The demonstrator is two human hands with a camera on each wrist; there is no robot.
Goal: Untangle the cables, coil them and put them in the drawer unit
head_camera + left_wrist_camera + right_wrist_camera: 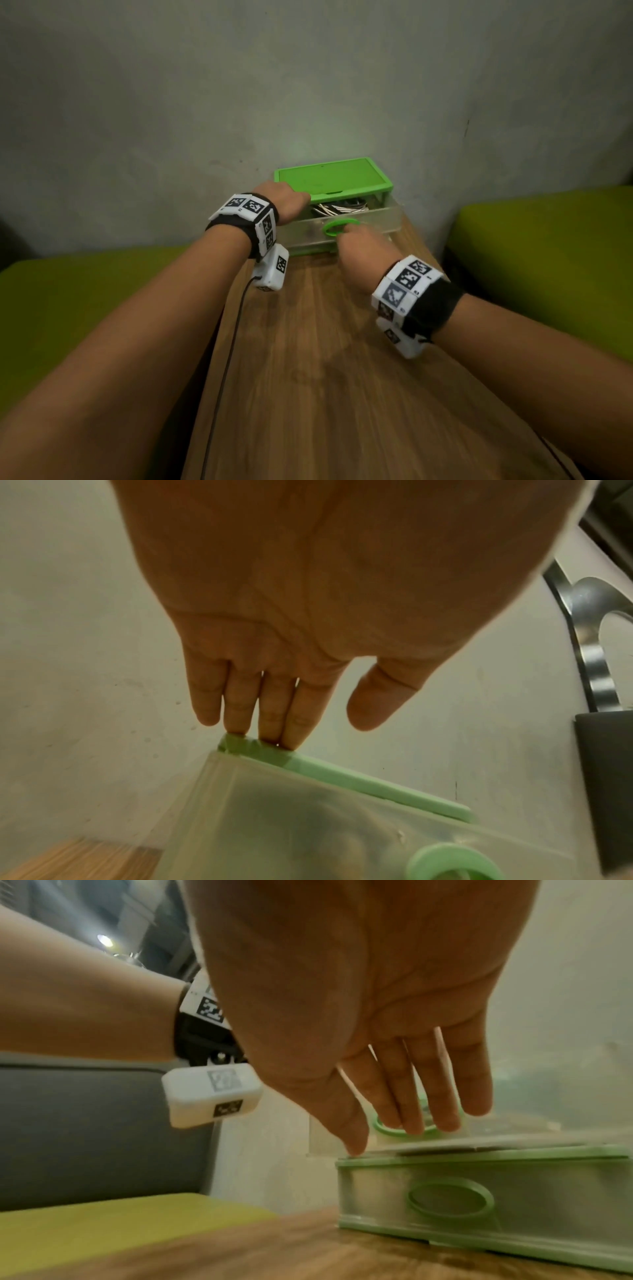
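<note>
The drawer unit (334,178) has a green top and clear drawers and stands at the table's far end against the wall. Its top drawer (380,219) is pulled partly out, with coiled white and dark cables (337,209) lying inside. My left hand (287,202) rests on the unit's left front corner, its straight fingertips (267,734) touching the green top edge (342,772). My right hand (359,243) is at the drawer front. Its straight fingers (411,1096) touch the green ring handle (385,1130), and the thumb is on the green frame. The lower drawer (448,1196) is closed.
The wooden table (325,377) runs toward me. Green cushioned seats flank it on the left (68,308) and right (548,257). A grey wall (308,85) stands directly behind the unit. A thin black lead (233,342) hangs from my left wrist camera.
</note>
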